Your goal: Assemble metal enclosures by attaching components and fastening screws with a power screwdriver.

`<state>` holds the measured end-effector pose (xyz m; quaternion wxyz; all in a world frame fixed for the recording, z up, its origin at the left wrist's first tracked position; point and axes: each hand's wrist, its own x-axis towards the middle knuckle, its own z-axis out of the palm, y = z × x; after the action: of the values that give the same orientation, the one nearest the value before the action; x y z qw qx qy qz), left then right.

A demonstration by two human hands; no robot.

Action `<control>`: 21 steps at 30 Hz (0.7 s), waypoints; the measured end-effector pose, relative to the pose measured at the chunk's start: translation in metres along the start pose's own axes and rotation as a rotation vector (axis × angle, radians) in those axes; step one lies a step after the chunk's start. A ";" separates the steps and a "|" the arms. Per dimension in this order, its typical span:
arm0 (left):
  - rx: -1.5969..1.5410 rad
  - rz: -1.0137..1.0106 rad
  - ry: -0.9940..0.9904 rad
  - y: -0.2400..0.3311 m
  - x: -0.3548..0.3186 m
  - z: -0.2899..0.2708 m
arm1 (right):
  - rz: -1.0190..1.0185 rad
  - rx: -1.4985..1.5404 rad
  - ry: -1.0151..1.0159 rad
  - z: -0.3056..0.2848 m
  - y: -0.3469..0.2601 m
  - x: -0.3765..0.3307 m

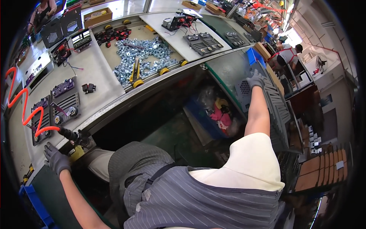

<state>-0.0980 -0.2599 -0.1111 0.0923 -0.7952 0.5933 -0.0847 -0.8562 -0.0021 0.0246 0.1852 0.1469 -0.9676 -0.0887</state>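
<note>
The right hand, arm extended far right, gripped the top of a grey vented panel standing on edge; the left hand rested half-open, empty, beside the screwdriver.

Open brown cardboard box at bench's far end; orange cartons lower right.

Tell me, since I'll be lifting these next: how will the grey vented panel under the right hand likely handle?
The grey vented panel looks like thin sheet metal, so probably stiff and fairly light. The right hand grips its top edge in a glove; edges may be sharp. Stood upright among the others, it could tip.
</note>
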 end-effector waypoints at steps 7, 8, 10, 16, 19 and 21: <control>-0.001 -0.002 -0.006 -0.001 0.003 0.003 | -0.219 -0.090 0.209 0.039 0.000 0.033; 0.013 0.016 0.001 -0.002 0.004 0.006 | -0.196 -0.041 0.177 0.034 -0.001 0.032; 0.034 0.031 0.010 -0.005 0.005 0.008 | 0.005 -0.013 0.143 0.008 -0.012 0.009; 0.033 0.048 0.061 -0.011 0.010 0.023 | 0.006 -0.004 0.044 0.008 -0.007 0.024; 0.057 0.049 0.053 -0.006 0.005 0.012 | -0.095 -0.116 -0.079 -0.010 -0.010 0.022; 0.068 0.051 0.029 -0.004 0.005 0.007 | -0.170 -0.289 -0.264 -0.017 -0.017 0.027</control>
<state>-0.0911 -0.2629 -0.1168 0.1131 -0.7747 0.6115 -0.1140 -0.8699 -0.0283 0.0452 0.0681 0.1871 -0.9448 -0.2604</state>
